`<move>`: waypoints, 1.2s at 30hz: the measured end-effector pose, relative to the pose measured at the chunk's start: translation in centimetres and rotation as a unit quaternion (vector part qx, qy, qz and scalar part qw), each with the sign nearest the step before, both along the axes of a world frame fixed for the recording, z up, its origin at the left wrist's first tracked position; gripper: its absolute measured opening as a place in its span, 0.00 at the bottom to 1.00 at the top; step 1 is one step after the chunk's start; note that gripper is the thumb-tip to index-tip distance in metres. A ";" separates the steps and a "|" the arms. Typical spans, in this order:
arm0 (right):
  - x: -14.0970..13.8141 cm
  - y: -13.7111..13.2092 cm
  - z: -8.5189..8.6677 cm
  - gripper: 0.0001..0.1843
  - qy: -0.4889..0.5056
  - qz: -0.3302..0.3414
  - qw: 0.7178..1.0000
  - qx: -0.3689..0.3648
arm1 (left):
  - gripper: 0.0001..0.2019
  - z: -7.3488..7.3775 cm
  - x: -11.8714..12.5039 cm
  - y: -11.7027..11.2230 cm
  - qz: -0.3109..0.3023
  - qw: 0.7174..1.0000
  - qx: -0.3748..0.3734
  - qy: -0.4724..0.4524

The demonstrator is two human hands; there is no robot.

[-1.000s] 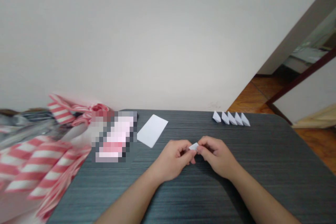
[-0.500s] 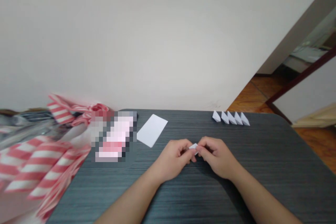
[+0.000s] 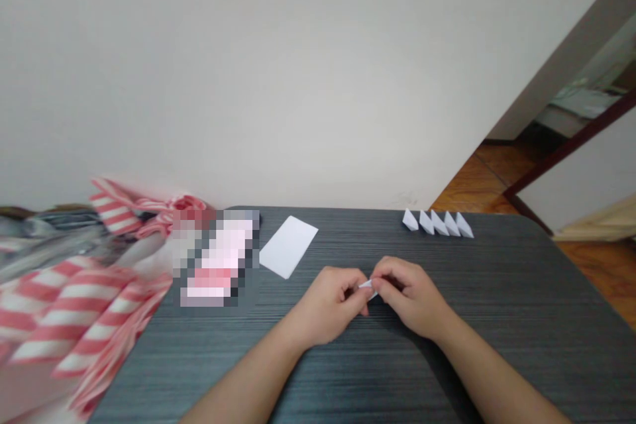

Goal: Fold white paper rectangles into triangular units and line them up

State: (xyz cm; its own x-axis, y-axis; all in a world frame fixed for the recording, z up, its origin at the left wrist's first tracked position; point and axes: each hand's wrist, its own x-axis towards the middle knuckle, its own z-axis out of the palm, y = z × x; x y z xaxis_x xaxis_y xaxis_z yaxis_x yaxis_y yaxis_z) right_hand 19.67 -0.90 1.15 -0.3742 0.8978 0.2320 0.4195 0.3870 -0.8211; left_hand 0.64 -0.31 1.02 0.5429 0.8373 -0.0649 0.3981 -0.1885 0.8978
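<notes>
Both hands meet over the middle of the dark grey table (image 3: pixel 497 318). My left hand (image 3: pixel 332 305) and my right hand (image 3: pixel 410 298) pinch a small folded white paper piece (image 3: pixel 368 287) between their fingertips; most of the piece is hidden by the fingers. A flat white paper sheet (image 3: pixel 289 246) lies to the left of the hands, toward the wall. A row of several small folded white paper pieces (image 3: pixel 438 223) stands at the table's far right edge.
Red-and-white striped cloth (image 3: pixel 74 305) is piled at the left edge of the table. A blurred-out pink and white object (image 3: pixel 218 258) lies beside the sheet. A pale wall stands behind the table; wooden floor (image 3: pixel 601 265) and a doorway are on the right.
The fingers of both hands have closed further over the small paper piece, so less of it shows. The hands stay in the same spot.
</notes>
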 end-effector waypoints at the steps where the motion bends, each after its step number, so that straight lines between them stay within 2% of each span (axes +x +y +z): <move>1: 0.0 0.0 0.1 0.08 -0.001 0.003 1.000 0.006 | 0.18 0.0 0.0 0.0 0.001 1.000 -0.002 0.000; 9: -0.2 0.1 0.2 0.09 -0.003 -0.013 1.000 0.004 | 0.17 -0.1 0.1 0.0 0.009 1.000 -0.001 -0.009; 14: -0.1 0.1 0.2 0.05 0.004 -0.007 1.000 0.004 | 0.17 0.1 0.0 0.0 0.005 1.000 0.003 0.002; 24: -0.3 0.0 0.4 0.09 0.004 -0.002 1.000 0.010 | 0.15 0.3 0.1 0.0 0.019 1.000 0.002 -0.004; 28: -0.1 0.1 0.0 0.07 0.002 -0.005 1.000 -0.003 | 0.18 0.3 0.0 0.0 0.022 1.000 0.009 -0.003; 32: 0.2 0.2 -0.2 0.06 -0.012 -0.027 1.000 -0.007 | 0.19 0.1 0.0 0.0 0.033 0.999 -0.026 -0.033; 36: 0.2 0.2 -0.1 0.10 -0.030 -0.012 0.999 -0.007 | 0.16 0.0 0.0 0.1 0.040 0.995 -0.060 -0.067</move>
State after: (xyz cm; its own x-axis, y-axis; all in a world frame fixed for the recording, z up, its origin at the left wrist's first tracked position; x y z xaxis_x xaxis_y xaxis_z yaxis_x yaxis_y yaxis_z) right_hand 19.87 -0.75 1.03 -0.3648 0.9100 0.1969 0.4781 0.3646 -0.7990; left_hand 0.66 -0.24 0.99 0.4854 0.8686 -0.0996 0.2833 -0.0485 0.9578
